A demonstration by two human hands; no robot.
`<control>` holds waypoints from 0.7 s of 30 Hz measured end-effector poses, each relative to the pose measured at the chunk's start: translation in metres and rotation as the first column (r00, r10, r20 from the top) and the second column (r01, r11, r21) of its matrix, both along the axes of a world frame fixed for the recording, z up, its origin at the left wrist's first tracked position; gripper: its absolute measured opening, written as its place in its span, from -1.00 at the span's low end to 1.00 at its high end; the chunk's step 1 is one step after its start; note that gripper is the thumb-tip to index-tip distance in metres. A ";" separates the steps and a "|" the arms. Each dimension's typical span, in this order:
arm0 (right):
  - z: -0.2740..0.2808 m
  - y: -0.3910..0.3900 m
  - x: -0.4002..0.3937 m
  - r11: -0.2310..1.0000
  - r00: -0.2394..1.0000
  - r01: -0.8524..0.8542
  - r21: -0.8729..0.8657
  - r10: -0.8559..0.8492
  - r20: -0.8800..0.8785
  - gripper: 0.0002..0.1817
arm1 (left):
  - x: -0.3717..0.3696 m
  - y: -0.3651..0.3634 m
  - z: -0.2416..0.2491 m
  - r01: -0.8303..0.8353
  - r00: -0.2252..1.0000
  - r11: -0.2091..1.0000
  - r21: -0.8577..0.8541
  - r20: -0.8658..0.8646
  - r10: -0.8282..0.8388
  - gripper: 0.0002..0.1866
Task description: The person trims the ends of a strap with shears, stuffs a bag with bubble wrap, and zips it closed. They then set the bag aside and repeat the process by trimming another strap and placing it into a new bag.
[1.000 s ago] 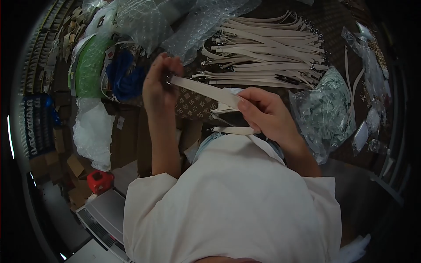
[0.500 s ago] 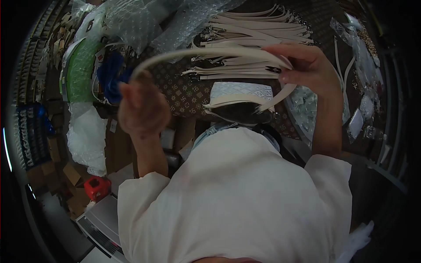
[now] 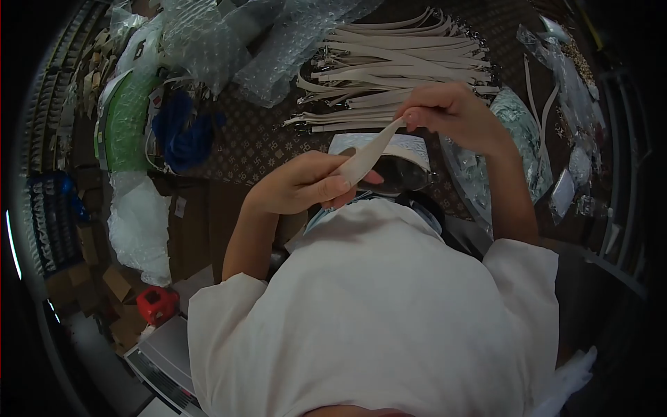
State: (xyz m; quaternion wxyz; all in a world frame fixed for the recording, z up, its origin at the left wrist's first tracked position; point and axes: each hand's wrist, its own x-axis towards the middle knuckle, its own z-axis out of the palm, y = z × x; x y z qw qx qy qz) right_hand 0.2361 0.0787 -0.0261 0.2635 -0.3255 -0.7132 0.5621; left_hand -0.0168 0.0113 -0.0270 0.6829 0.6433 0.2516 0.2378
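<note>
A cream strap (image 3: 372, 153) stretches slantwise between my two hands, above my lap. My left hand (image 3: 306, 183) is closed on its lower part, thumb on top. At the upper end my right hand (image 3: 455, 118) pinches it between thumb and fingers. Just beyond and below the strap lies a small pouch-like bag (image 3: 401, 179) with a dark opening and a cream edge; my left hand partly hides it. A white patterned piece (image 3: 379, 144) sits right behind that bag. Further back, a pile of similar cream straps (image 3: 403, 66) with metal clips spreads over the table.
Bubble wrap (image 3: 208, 42) lies at the back left, near a green wrapped bundle (image 3: 128, 118) and a blue bundle (image 3: 182, 131). A clear plastic bag (image 3: 517, 139) rests to the right. A red object (image 3: 158, 304) and cardboard boxes (image 3: 117, 278) are low on the left.
My left hand has come right and inward, sliding or regripping on the strap. The strap went from a wide arch to a short slanting stretch. My right hand has shifted slightly left and down.
</note>
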 end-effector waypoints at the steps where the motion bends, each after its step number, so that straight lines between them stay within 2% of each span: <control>1: -0.007 0.003 -0.002 0.997 0.996 -0.076 -0.005 0.075 -0.052 -0.82 | -0.004 0.003 0.011 0.039 0.998 0.998 -0.058 0.059 -0.036 -0.54; 2: -0.014 0.004 -0.005 0.988 0.983 -0.152 -0.005 0.151 -0.107 -0.79 | -0.006 0.005 0.017 0.080 0.991 0.990 -0.113 0.118 -0.066 -0.48; 3: -0.020 -0.001 -0.012 0.988 0.983 -0.152 -0.005 0.151 -0.109 -0.79 | -0.004 0.008 0.012 0.080 0.991 0.990 -0.113 0.117 -0.066 -0.48; 4: -0.026 -0.008 -0.023 0.989 0.952 -0.135 -0.063 0.111 -0.286 -0.76 | 0.000 0.013 0.002 0.125 0.898 0.980 -0.155 0.437 -0.045 -0.50; 5: -0.031 -0.014 -0.034 0.984 0.890 -0.127 -0.124 0.058 -0.453 -0.73 | 0.005 0.019 -0.005 0.181 0.708 0.967 -0.181 0.706 -0.001 -0.50; 6: -0.036 -0.015 -0.044 0.984 0.888 -0.127 -0.127 0.056 -0.456 -0.73 | 0.008 0.030 -0.008 0.160 0.682 0.978 -0.133 0.731 -0.012 -0.55; 7: -0.041 -0.017 -0.054 0.995 0.892 0.068 0.068 -0.030 -0.451 -0.71 | 0.012 0.033 -0.013 0.160 0.684 0.978 -0.137 0.729 -0.010 -0.55; 8: -0.043 -0.018 -0.057 0.931 0.879 0.261 0.256 -0.120 -0.461 -0.68 | 0.015 0.035 -0.021 0.112 0.605 0.963 -0.247 0.785 0.131 -0.56; 9: -0.040 -0.021 -0.055 0.931 0.878 0.269 0.248 -0.131 -0.461 -0.68 | 0.017 0.037 -0.029 0.078 0.513 0.929 -0.360 0.814 0.273 -0.56; 10: -0.034 -0.024 -0.051 0.973 0.887 0.227 0.033 -0.193 -0.420 -0.68 | 0.017 0.038 -0.039 0.087 0.515 0.925 -0.370 0.811 0.276 -0.56; 11: -0.031 -0.027 -0.047 0.965 0.899 0.186 -0.187 -0.244 -0.365 -0.68 | 0.017 0.038 -0.050 0.052 0.520 0.922 -0.383 0.799 0.302 -0.57; 13: -0.036 -0.026 -0.044 0.956 0.905 0.222 -0.190 -0.275 -0.326 -0.68 | 0.024 0.034 -0.055 0.028 0.522 0.915 -0.402 0.787 0.330 -0.59; 15: -0.044 -0.022 -0.040 0.949 0.909 0.254 -0.187 -0.301 -0.288 -0.67 | 0.034 0.023 -0.053 -0.269 0.699 0.840 -0.470 0.505 0.506 -0.59; 19: -0.057 -0.024 -0.036 0.935 0.869 0.234 -0.266 -0.324 -0.374 -0.68 | 0.034 0.019 -0.070 -0.212 0.722 0.862 -0.460 0.520 0.456 -0.59; 21: -0.061 -0.031 -0.037 0.920 0.853 0.236 -0.312 -0.350 -0.386 -0.68 | 0.030 0.011 -0.070 -0.307 0.776 0.793 -0.526 0.344 0.529 -0.60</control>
